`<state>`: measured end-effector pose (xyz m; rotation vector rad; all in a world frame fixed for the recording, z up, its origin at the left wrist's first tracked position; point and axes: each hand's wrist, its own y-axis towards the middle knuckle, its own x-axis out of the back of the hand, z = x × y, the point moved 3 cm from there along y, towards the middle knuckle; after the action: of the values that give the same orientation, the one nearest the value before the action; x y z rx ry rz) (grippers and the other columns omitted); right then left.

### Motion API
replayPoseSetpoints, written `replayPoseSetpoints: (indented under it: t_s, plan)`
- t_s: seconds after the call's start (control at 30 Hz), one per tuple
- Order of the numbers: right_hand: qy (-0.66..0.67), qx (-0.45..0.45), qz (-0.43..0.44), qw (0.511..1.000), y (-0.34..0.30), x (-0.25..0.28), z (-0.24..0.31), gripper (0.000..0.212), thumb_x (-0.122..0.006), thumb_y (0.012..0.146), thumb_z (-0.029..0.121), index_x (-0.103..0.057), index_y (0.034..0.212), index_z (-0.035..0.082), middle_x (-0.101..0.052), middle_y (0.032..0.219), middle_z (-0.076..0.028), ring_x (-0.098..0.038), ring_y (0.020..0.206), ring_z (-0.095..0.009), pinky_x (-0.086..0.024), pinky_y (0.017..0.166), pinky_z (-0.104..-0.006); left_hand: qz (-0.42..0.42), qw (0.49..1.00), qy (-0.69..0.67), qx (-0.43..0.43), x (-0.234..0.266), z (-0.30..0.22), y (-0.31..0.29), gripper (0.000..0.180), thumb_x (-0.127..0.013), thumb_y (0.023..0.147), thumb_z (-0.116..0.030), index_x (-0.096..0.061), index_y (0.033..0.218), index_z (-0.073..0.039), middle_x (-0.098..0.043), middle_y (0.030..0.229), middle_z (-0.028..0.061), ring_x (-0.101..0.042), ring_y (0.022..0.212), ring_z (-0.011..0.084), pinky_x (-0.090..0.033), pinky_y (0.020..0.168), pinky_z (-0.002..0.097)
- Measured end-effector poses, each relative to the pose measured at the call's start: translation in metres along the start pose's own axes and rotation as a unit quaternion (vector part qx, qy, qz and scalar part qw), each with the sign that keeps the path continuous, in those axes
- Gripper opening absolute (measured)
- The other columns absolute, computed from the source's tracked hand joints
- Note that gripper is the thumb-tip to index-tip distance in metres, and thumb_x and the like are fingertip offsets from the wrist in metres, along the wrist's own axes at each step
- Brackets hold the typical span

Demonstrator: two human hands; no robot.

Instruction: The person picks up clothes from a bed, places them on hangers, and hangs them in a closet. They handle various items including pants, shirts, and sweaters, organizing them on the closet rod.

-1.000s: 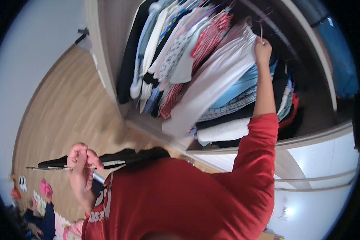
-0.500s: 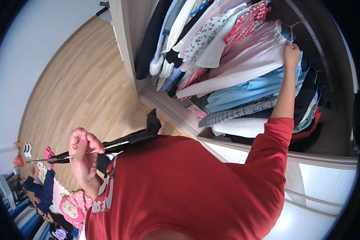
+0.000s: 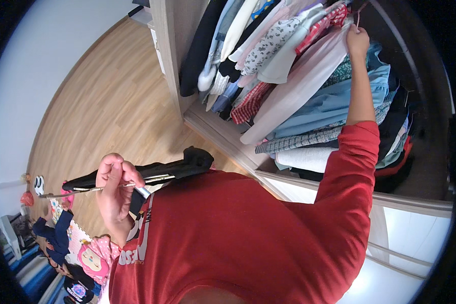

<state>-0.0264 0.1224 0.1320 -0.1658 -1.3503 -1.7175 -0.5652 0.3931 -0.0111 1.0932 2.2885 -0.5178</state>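
Upper right, my right hand grips the pale garment by its hanger, best held steady; lower left, my left hand pinches a thin rod.

Upper right, inside pale wood-grained wardrobe: long white cloth garment, between red-and-white checked cloth garment (left) and light-blue cloth garment (right); right hand at its top. Lower left, above light-brown plank floor: left hand, around slim rod-like hanger, beside black cloth garment.
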Motion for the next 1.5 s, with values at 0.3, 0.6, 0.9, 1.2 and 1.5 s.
replayPoseSetpoints:
  t_s: [0.3, 0.6, 0.9, 1.2, 1.5]
  plan:
    - [0.104, 0.078, -0.034, 0.991, -0.080, 0.067, 0.066, 0.036, -0.055, 0.079, 0.027, -0.054, 0.103, 0.001, -0.062, 0.084, -0.015, -0.060, 0.082, -0.026, -0.045, 0.076, -0.0306, 0.099, 0.994, -0.010, 0.054, -0.007, 0.004, 0.012, 0.016, -0.036, 0.090, -0.010, -0.045, 0.098, 0.001, -0.056, 0.076, 0.0156, -0.060, 0.067, 0.0257, -0.050, 0.061, 0.0320]
    - [0.266, 0.275, 0.567, 0.729, -0.341, 0.070, 0.201, 0.034, -0.055, 0.080, 0.024, -0.050, 0.105, 0.002, -0.055, 0.089, -0.014, -0.054, 0.078, -0.025, -0.043, 0.070, -0.0299, 0.235, 0.967, -0.009, 0.103, -0.046, -0.016, 0.083, 0.020, -0.034, 0.091, -0.011, -0.044, 0.104, 0.001, -0.057, 0.082, 0.0136, -0.061, 0.077, 0.0269, -0.053, 0.067, 0.0320]
    - [0.331, 0.174, 0.439, 0.817, -0.379, 0.098, 0.198, 0.019, -0.059, 0.077, 0.015, -0.050, 0.080, -0.001, -0.045, 0.066, -0.012, -0.045, 0.059, -0.026, -0.036, 0.054, -0.0323, 0.371, 0.903, -0.032, 0.215, -0.066, 0.009, 0.091, 0.022, -0.033, 0.090, -0.009, -0.042, 0.106, 0.003, -0.058, 0.087, 0.0193, -0.060, 0.083, 0.0308, -0.051, 0.071, 0.0319]
    - [0.482, -0.103, 0.577, 0.651, -0.389, 0.215, 0.114, 0.015, -0.063, 0.073, 0.013, -0.054, 0.071, 0.001, -0.048, 0.060, -0.007, -0.047, 0.056, -0.012, -0.034, 0.050, -0.0274, 0.623, 0.722, 0.134, 0.271, -0.101, 0.024, 0.033, 0.031, -0.048, 0.083, 0.001, -0.045, 0.114, 0.001, -0.055, 0.103, 0.0093, -0.052, 0.097, 0.0163, -0.042, 0.081, 0.0259]
    - [0.478, -0.193, 0.413, 0.751, -0.418, 0.298, 0.029, 0.018, -0.069, 0.058, 0.003, -0.057, 0.069, -0.006, -0.056, 0.057, -0.012, -0.053, 0.048, -0.019, -0.036, 0.046, -0.0278, 0.681, 0.690, 0.187, 0.162, -0.158, 0.050, 0.081, 0.014, -0.047, 0.085, -0.003, -0.054, 0.095, 0.004, -0.059, 0.090, 0.0101, -0.056, 0.086, 0.0158, -0.044, 0.076, 0.0254]
